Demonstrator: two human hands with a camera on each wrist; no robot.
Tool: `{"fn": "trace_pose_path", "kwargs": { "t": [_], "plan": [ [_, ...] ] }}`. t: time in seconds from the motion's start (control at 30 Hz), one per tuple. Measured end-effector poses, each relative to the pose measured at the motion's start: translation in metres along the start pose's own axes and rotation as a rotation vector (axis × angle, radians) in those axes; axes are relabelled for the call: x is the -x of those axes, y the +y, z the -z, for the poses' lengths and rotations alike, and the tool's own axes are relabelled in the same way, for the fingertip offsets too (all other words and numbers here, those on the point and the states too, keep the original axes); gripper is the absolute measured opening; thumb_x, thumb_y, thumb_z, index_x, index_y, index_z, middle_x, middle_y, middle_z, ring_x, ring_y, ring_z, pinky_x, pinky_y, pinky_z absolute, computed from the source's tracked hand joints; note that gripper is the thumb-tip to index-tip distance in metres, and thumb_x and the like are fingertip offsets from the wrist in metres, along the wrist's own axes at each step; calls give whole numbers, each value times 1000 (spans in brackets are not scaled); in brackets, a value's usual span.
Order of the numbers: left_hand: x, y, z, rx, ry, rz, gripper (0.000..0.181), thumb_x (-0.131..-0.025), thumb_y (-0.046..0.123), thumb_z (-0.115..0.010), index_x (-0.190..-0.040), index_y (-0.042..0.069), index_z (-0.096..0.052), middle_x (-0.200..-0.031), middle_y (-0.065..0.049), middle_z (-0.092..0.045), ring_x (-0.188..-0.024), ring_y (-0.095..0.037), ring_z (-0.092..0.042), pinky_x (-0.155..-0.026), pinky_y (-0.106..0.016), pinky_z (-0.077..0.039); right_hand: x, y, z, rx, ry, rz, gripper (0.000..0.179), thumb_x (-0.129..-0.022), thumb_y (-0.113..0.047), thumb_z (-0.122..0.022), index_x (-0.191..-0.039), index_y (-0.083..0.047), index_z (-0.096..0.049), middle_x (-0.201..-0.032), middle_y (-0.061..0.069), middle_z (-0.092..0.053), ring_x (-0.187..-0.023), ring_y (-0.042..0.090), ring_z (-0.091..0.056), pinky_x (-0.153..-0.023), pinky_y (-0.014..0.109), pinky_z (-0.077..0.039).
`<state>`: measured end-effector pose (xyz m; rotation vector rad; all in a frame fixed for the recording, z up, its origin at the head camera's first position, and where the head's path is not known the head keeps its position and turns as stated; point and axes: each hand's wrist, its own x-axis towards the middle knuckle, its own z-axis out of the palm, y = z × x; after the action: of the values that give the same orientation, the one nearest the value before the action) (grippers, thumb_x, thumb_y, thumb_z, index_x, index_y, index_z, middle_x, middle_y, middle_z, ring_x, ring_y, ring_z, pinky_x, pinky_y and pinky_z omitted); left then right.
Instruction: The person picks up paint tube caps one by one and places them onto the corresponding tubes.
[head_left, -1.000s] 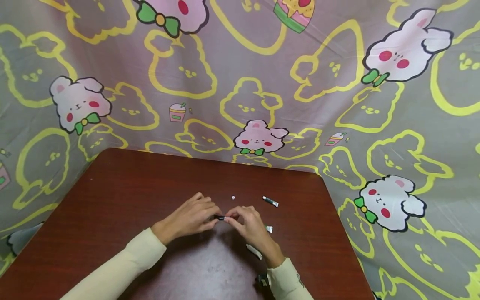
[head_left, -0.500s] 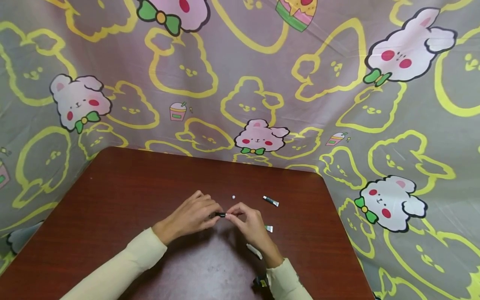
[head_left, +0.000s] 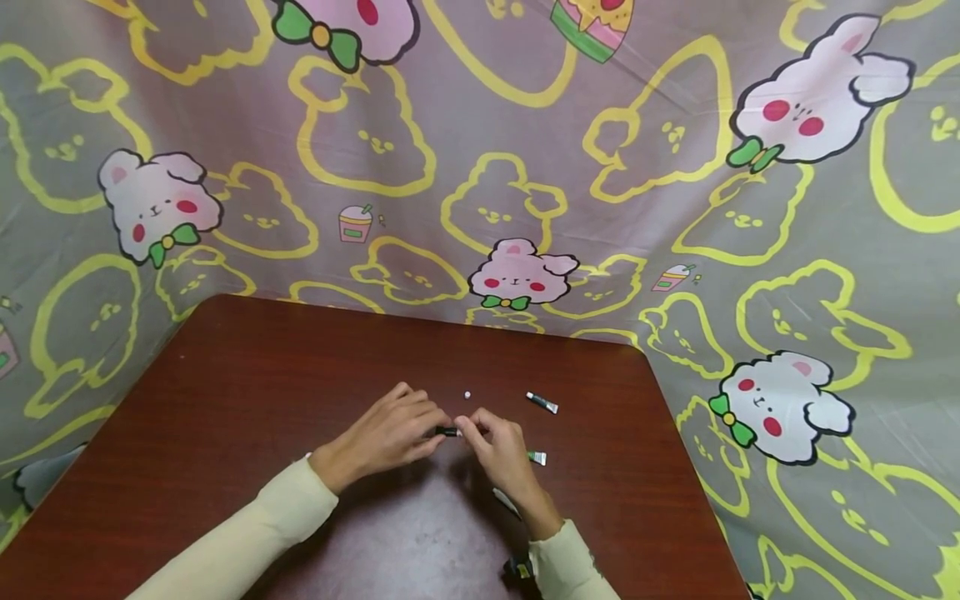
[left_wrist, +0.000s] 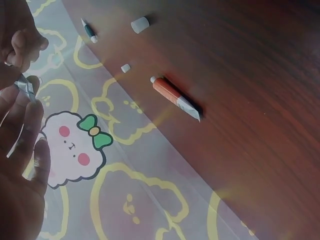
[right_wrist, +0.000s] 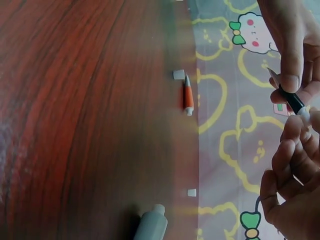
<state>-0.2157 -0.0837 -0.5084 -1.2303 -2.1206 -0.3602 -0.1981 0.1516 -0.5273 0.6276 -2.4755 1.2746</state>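
Observation:
A small black paint tube (right_wrist: 292, 101) with a silver crimped end is held between the two hands above the table. My left hand (head_left: 393, 429) grips its body, thumb and fingers on either side. My right hand (head_left: 498, 450) pinches the white cap end (right_wrist: 303, 113) with thumb and fingertips. In the left wrist view, just the silver end (left_wrist: 26, 86) shows by the left fingers. Behind the hands lies a tiny white cap (head_left: 467, 395). Right of them are a dark green tube (head_left: 542, 402) and another green tube (head_left: 537, 457), partly hidden by the right hand.
An orange tube (left_wrist: 172, 95) and a larger white cap (left_wrist: 140, 24) lie on the brown table (head_left: 247, 375). A pale tube (right_wrist: 152, 223) shows in the right wrist view. Near the right sleeve sits a black object (head_left: 517, 569). Patterned cloth (head_left: 420, 100) hangs around the table.
The right thumb and fingers have shifted their pinch at the cap end, the thumb now higher. The tube has moved slightly to the right; the left hand keeps its grip.

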Motion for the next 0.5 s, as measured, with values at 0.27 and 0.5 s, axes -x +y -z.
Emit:
{"fn": "trace_pose_path", "kwargs": {
  "t": [0.27, 0.5],
  "plan": [
    [3, 0, -2, -4, 2, 18, 23, -88, 28, -91, -103, 18, -77, -93, 10, -76, -83, -12, -62, -80, -34, -46, 1, -1, -1, -142, -41, -73, 7, -103, -18, -77, -100, -12, -75, -90, 0, -79, -84, 6, -71, -81, 29, -60],
    [4, -2, -1, 18, -19, 54, 20, -89, 27, -89, -102, 19, -77, -93, 10, -77, -83, -12, -63, -81, -35, -45, 1, -2, 3, -123, -90, -53, 8, -97, -17, -83, -103, -18, -77, -98, -3, -80, -94, 7, -73, -86, 38, -60]
  ]
}}
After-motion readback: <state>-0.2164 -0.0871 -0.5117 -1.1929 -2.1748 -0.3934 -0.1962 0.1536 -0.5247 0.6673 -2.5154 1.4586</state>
